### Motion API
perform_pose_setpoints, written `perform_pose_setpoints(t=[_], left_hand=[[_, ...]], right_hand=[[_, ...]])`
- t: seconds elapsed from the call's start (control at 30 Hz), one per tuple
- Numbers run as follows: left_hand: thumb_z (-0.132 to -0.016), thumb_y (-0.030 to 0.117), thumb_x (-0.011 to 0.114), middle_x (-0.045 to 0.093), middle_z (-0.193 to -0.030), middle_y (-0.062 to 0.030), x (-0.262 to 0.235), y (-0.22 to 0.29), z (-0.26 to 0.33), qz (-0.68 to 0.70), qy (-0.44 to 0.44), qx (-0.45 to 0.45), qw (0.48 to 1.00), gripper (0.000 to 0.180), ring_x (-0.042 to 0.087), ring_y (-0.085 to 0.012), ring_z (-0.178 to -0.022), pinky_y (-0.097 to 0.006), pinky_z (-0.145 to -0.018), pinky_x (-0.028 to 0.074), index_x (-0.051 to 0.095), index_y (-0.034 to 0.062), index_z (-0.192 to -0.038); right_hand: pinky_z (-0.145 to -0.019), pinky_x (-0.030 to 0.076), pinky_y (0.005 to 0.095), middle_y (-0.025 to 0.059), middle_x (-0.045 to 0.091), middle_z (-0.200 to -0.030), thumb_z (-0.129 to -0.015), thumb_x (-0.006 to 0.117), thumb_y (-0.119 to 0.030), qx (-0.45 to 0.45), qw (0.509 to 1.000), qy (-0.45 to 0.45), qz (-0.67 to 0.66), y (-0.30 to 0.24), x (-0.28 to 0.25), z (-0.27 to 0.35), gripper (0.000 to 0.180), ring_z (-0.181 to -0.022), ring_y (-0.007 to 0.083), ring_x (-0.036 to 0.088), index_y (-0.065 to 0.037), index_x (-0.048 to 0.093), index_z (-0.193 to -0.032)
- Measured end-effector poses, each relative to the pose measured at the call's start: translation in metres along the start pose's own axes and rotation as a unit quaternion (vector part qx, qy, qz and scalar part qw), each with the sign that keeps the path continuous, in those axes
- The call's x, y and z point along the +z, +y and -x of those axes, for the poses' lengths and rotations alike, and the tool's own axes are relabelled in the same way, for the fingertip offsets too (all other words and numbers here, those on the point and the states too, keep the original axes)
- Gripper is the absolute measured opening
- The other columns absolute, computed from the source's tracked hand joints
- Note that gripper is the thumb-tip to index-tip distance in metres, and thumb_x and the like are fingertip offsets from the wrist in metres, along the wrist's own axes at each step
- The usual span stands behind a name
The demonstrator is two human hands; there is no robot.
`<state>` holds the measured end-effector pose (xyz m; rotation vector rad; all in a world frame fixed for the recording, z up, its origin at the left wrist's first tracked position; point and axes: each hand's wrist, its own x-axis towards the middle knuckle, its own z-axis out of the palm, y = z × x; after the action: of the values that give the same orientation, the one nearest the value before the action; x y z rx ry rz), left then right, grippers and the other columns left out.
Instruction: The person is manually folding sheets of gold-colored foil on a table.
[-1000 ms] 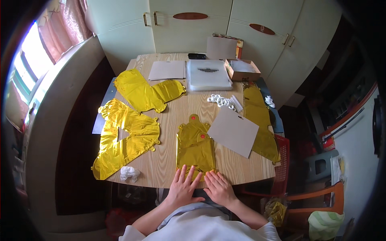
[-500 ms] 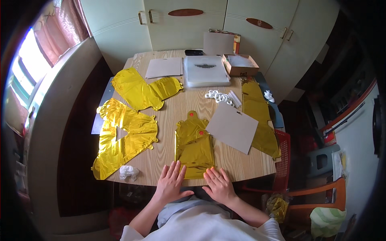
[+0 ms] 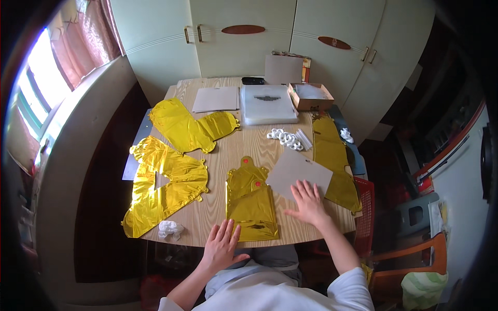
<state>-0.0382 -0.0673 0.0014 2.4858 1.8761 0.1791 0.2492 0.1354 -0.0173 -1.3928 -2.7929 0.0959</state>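
Observation:
In front of me lies a folded gold foil balloon (image 3: pixel 252 206), flat, with two red dots near its scalloped far end. My left hand (image 3: pixel 222 245) rests at its near left corner, fingers stretched out. Spread flat, my right hand (image 3: pixel 308 203) reaches over the near edge of a grey-beige card (image 3: pixel 295 173) that has a small slot at its far edge. Whether the fingers press on the card or hover just above it, I cannot tell. The card's left corner meets the folded foil's right side.
Flat gold foil balloons (image 3: pixel 171 181) lie at left, another (image 3: pixel 332 160) at right. White rings (image 3: pixel 285 139) and clear tubes sit beyond the card. Farther back are a stack of clear bags (image 3: pixel 268 106), cards (image 3: pixel 217 98) and a cardboard box (image 3: pixel 312 97). Crumpled tissue (image 3: pixel 170 229) lies near left.
My right hand has moved from the folded foil's near right corner up and right to the card. My left hand stays by the foil. The whole view has shifted slightly.

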Motion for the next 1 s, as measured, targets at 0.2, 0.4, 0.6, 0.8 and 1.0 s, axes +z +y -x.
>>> perform_pose_setpoints(t=[0.2, 0.4, 0.6, 0.8, 1.0], left_hand=[[-0.085, 0.073, 0.050, 0.040, -0.148, -0.0253, -0.002, -0.003, 0.019, -0.012, -0.012, -0.026, 1.000, 0.093, 0.033, -0.0390, -0.142, -0.054, -0.115, 0.024, 0.042, 0.0015, -0.144], [-0.084, 0.074, 0.048, 0.039, -0.150, -0.0229, 0.001, -0.004, 0.019, -0.009, -0.019, -0.030, 0.999, 0.095, 0.029, -0.0368, -0.145, -0.057, -0.115, 0.020, 0.039, 0.0034, -0.147], [-0.082, 0.077, 0.049, 0.033, -0.153, -0.0230, 0.000, -0.004, 0.016, -0.015, -0.035, -0.028, 0.999, 0.100, 0.026, -0.0370, -0.146, -0.060, -0.115, 0.018, 0.036, 0.0036, -0.149], [-0.088, 0.064, 0.052, 0.034, -0.151, -0.0251, -0.005, -0.003, 0.011, 0.039, -0.004, -0.034, 0.999, 0.090, 0.027, -0.0384, -0.145, -0.062, -0.114, 0.018, 0.035, -0.0019, -0.147], [-0.088, 0.001, 0.055, 0.041, -0.145, -0.0284, -0.009, -0.039, 0.027, 0.248, 0.231, -0.216, 0.916, 0.056, 0.036, -0.0423, -0.139, -0.052, -0.113, 0.029, 0.039, -0.0065, -0.141]], right_hand=[[-0.115, 0.018, 0.0611, 0.0203, 0.034, -0.153, -0.079, 0.050, -0.078, -0.041, 0.998, 0.043, 0.004, -0.030, 0.000, 0.072, 0.100, -0.144, 0.0376, 0.027, -0.003, 0.041, -0.145], [-0.112, 0.029, 0.0565, 0.0136, 0.048, -0.143, -0.085, 0.064, -0.043, -0.044, 0.997, 0.071, 0.000, -0.047, -0.012, 0.134, 0.062, -0.137, 0.0321, 0.041, -0.007, 0.054, -0.135], [-0.103, 0.046, 0.0488, 0.0122, 0.067, -0.119, -0.088, 0.057, -0.002, -0.010, 0.966, 0.259, -0.009, -0.047, -0.022, 0.171, 0.027, -0.114, 0.0322, 0.062, -0.004, 0.069, -0.112], [-0.107, 0.043, 0.0478, 0.0096, 0.065, -0.124, -0.088, 0.064, -0.005, -0.104, 0.935, 0.333, -0.058, -0.091, -0.056, 0.147, 0.023, -0.123, 0.0298, 0.058, -0.006, 0.071, -0.110], [-0.112, 0.034, 0.0473, 0.0064, 0.062, -0.130, -0.092, 0.052, -0.019, -0.226, 0.948, 0.214, -0.061, -0.149, -0.029, 0.091, 0.034, -0.128, 0.0247, 0.053, -0.009, 0.065, -0.122]])
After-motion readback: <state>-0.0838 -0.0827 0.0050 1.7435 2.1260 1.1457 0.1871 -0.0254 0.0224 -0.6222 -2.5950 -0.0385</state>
